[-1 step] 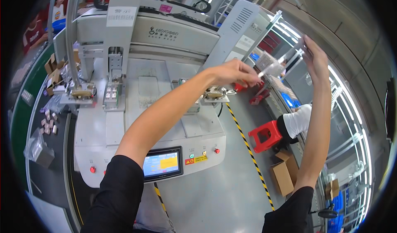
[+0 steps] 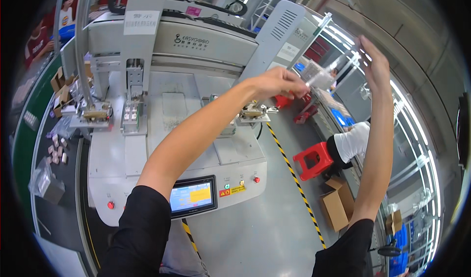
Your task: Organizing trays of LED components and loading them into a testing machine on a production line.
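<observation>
Clear plastic (image 2: 314, 79) is hanging midair, probably 'cause our left grip (image 2: 276, 84) is pinching it; right grip (image 2: 377, 71), can't tell.

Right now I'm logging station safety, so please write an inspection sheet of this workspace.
Surface: pale machine top with lit touchscreen at its front.
Job's things: whitish see-through item by the left hand; kind unclear.
Clutter: small pale blocks and a plastic-wrapped box left of the machine.
Hands: left hand pinching, apparently on the item; right hand raised, its hold unclear.
Cables: black curved cable carrier at the machine's upper left.
Surroundings: red stool, person in a white top beside it, open cardboard box, striped floor tape.
</observation>
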A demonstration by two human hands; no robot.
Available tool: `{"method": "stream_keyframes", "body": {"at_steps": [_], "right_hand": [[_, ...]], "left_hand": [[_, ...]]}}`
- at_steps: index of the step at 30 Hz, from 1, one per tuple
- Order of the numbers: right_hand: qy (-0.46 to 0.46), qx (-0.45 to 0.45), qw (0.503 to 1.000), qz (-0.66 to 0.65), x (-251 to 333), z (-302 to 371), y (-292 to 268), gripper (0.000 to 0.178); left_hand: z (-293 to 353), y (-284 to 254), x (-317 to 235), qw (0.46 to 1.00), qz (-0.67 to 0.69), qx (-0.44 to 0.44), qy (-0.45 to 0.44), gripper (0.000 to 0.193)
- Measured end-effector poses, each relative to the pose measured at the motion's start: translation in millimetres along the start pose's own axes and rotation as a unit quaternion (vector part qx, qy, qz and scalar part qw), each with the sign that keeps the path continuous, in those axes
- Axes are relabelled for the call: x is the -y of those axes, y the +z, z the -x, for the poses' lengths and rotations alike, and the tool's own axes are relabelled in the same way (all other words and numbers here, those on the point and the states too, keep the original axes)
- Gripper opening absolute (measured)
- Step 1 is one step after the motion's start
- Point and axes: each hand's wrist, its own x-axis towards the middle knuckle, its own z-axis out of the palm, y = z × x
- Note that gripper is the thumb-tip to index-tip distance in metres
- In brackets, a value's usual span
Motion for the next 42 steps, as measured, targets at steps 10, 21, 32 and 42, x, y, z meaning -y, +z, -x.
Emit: {"method": "stream_keyframes", "body": {"at_steps": [10,21,32,42], "right_hand": [[-0.111,-0.074,0.989,0.07,57.7,-142.4,-13.9,0.025],[-0.185,-0.358,0.881,0.249,68.1,-196.0,-6.6,0.026],[-0.18,-0.313,0.922,0.14,85.2,-262.8,-20.8,0.026],[-0.189,-0.331,0.91,0.165,72.5,-276.9,-30.8,0.025]], "left_hand": [[-27.3,0.2,-43.2,0.986,0.06,-0.15,0.05,0.042],[74.4,79.5,31.4,0.982,0.152,-0.061,-0.092,0.031],[147.9,182.5,95.0,0.927,0.257,0.158,-0.223,0.038],[140.5,155.8,80.4,0.93,0.276,0.127,-0.207,0.037]]}}
